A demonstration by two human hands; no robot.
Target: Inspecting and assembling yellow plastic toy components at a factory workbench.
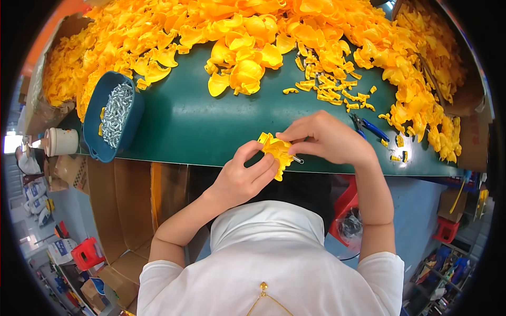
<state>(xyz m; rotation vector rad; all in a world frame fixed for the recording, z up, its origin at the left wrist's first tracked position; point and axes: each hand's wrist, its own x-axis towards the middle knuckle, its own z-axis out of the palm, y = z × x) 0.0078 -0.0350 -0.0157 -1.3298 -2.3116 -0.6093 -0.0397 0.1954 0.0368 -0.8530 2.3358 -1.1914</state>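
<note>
A yellow moulded plastic part [279,156] with a jagged, hollow shape is held just over the table's near edge. My left hand [243,178] grips it from the left, thumb and fingers closed on its side. At its upper right edge, the thumb and bent fingers of my right hand [329,139] pinch together against it. Whether a smaller piece is between those right fingertips, I cannot tell. A small shiny metal piece [298,159] pokes out beneath my right hand, close to the part; most of it is hidden.
Yellow plastic shells [247,52] heap across the back of the green table [211,121]. Small yellow pieces [329,89] and blue-handled pliers [371,128] lie right of centre. At left, a blue bin [97,118] holds small metal pieces [117,113]. Cardboard boxes [124,200] stand below.
</note>
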